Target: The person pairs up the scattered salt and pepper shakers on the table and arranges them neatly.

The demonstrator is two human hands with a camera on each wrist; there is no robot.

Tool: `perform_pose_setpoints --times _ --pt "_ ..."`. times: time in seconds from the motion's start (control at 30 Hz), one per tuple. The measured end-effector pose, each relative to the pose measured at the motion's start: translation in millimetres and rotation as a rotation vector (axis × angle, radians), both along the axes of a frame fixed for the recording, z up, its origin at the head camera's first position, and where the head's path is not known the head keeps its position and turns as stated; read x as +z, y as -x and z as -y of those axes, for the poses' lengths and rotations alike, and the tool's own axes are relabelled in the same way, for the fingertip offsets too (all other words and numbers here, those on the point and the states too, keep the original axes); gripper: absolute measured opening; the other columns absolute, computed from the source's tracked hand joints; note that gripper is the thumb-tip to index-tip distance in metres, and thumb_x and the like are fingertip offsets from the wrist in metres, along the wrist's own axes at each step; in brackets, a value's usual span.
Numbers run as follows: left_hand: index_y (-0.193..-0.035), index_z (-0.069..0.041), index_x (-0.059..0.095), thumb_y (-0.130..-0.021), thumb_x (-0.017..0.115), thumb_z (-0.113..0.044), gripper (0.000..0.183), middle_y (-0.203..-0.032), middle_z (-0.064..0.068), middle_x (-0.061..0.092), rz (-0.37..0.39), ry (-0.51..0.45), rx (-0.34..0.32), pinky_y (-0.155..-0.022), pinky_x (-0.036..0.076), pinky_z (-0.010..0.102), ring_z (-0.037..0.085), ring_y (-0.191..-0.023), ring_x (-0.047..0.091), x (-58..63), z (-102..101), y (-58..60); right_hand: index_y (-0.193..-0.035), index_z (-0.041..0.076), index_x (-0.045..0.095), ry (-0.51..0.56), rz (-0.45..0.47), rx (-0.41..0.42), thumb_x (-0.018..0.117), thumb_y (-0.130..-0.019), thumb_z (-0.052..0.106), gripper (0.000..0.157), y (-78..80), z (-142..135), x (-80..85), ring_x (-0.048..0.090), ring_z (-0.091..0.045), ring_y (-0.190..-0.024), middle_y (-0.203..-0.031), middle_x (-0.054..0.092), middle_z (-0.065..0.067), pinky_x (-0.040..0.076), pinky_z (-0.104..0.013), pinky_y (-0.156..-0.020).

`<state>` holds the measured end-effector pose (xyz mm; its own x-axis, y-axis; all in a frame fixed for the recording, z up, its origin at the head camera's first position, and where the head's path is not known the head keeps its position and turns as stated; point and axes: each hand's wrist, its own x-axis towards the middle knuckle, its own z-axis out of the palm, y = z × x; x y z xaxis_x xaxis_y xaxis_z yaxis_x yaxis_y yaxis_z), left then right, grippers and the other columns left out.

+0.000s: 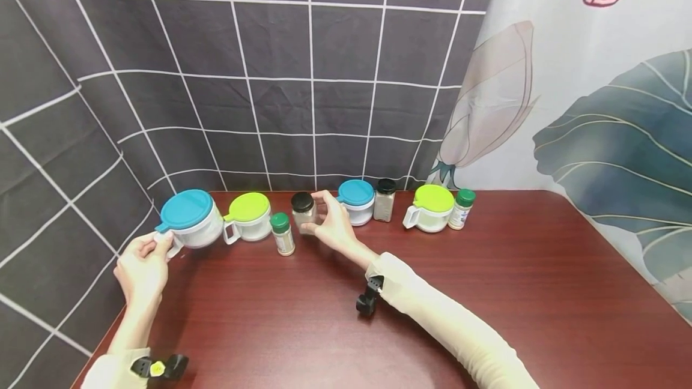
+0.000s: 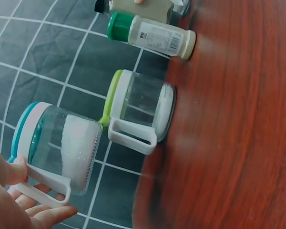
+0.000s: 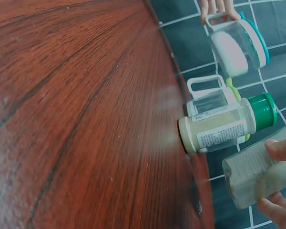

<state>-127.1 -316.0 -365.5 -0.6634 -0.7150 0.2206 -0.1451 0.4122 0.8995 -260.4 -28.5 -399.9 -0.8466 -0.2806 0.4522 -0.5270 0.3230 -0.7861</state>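
My left hand (image 1: 142,266) grips the white handle (image 2: 43,188) of a clear jar with a blue lid (image 1: 202,230). White granules fill part of this jar, which is held up off the table at the far left. Between thumb and fingers, my right hand (image 1: 337,227) holds a clear spice bottle with a black cap (image 1: 304,218). Its pale contents show in the right wrist view, where its base is raised above the tabletop. A lime-lidded jar (image 1: 255,228) and a green-capped shaker bottle (image 1: 283,242) stand on the table between the two hands.
Right of my right hand stand another blue-lidded jar (image 1: 361,212), a black-capped bottle (image 1: 384,206), a lime-lidded jar (image 1: 430,220) and a green-capped shaker (image 1: 459,216). The reddish wooden table (image 1: 259,323) ends at a dark grid-patterned cloth (image 1: 281,101) behind the row.
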Motion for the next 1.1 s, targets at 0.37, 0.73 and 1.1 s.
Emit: perform_pose_setpoints --times 0.37,0.73,1.1 --pt "-0.102 -0.010 0.065 -0.090 0.066 -0.029 0.023 -0.067 -0.038 0.056 -0.082 -0.099 -0.043 -0.056 0.045 0.003 -0.019 -0.059 0.055 9.6 -9 3.6 -0.115 0.004 0.056 0.033 -0.016 0.010 0.081 -0.067 -0.004 0.055 -4.9 -9 8.2 0.064 -0.027 -0.101 -0.108 0.066 -0.015 0.056 -0.036 -0.085" --pt "-0.091 -0.022 0.062 -0.090 0.067 -0.025 0.006 -0.062 -0.040 0.054 -0.093 -0.142 -0.104 -0.053 0.046 0.006 -0.016 -0.057 0.058 15.7 -18 6.9 -0.114 0.007 0.057 0.042 -0.013 -0.010 0.081 -0.067 -0.002 0.053 -7.7 -18 10.7 0.064 -0.023 -0.100 -0.107 0.066 -0.012 0.056 -0.035 -0.086" --pt "-0.099 -0.010 0.063 -0.091 0.065 -0.021 0.014 -0.064 -0.042 0.051 -0.103 -0.105 -0.136 -0.059 0.047 0.003 -0.020 -0.065 0.056 19.2 -29 13.9 -0.114 0.008 0.057 0.042 -0.016 -0.022 0.081 -0.068 0.000 0.052 -12.3 -30 14.5 0.064 -0.025 -0.099 -0.108 0.065 -0.012 0.055 -0.040 -0.088"
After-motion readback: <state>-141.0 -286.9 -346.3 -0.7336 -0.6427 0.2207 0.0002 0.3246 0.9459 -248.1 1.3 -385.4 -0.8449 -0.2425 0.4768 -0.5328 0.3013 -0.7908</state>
